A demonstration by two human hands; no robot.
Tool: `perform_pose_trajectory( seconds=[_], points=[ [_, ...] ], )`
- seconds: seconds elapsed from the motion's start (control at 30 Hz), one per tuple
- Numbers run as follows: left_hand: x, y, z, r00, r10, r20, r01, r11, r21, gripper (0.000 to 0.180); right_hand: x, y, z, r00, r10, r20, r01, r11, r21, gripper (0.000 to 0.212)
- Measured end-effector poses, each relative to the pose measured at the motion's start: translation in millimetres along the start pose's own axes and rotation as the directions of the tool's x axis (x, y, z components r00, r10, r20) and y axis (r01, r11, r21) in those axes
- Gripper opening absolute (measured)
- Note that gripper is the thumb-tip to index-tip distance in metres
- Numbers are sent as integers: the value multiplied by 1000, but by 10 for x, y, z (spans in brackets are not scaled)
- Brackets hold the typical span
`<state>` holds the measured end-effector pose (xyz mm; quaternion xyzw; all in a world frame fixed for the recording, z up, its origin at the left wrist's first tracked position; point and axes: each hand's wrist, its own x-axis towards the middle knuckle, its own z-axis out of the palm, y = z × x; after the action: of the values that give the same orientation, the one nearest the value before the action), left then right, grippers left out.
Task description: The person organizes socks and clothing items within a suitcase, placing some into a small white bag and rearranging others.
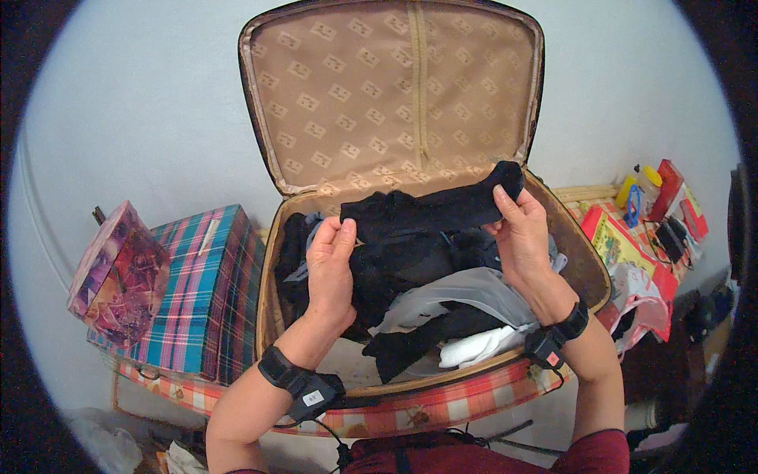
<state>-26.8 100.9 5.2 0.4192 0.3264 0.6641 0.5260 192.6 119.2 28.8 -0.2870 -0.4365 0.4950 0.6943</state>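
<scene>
A black sock [434, 209] is stretched sideways between my two hands, above an open suitcase [580, 261]. My left hand [330, 265] pinches its left end between thumb and fingers. At the other end, my right hand [523, 237] grips near the rounded tip, thumb on top. Dark folded clothes [395, 272] fill much of the suitcase under the sock. Closer to me in the case is a clear plastic bag [450, 294], with a black cloth piece [410, 344] and white socks or cloth [478, 347] at its mouth.
The raised lid [347, 110] has a tan patterned lining and leans toward the wall. Left of the case stand a plaid box [197, 292] and a purple-pink box [118, 276]. Red packages [624, 245] and a plastic bag [639, 300] lie at right on the checked tablecloth [442, 403].
</scene>
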Motion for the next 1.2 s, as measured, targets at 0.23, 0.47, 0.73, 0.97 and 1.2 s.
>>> perform_pose_trajectory(
  seconds=[0.23,0.47,0.73,0.97,1.2],
  points=[
    [-18,64,70,995,49,-84,-53,998,-45,12,-6,-12,-3,1000,-16,-8,16,1000,-6,11],
    [10,37,-6,988,89,-126,-87,996,22,13,-10,-21,-18,999,-37,-9,37,999,9,21],
    [-42,74,78,987,105,-118,-98,993,63,13,-2,-43,-50,999,-51,-13,52,989,136,19],
    [-76,89,120,990,122,-68,-116,990,85,13,33,-123,-5,997,23,-72,-7,978,208,14],
    [-39,75,64,988,125,-92,-115,987,109,12,14,-146,-89,997,30,-77,-22,995,101,7]
  ],
)
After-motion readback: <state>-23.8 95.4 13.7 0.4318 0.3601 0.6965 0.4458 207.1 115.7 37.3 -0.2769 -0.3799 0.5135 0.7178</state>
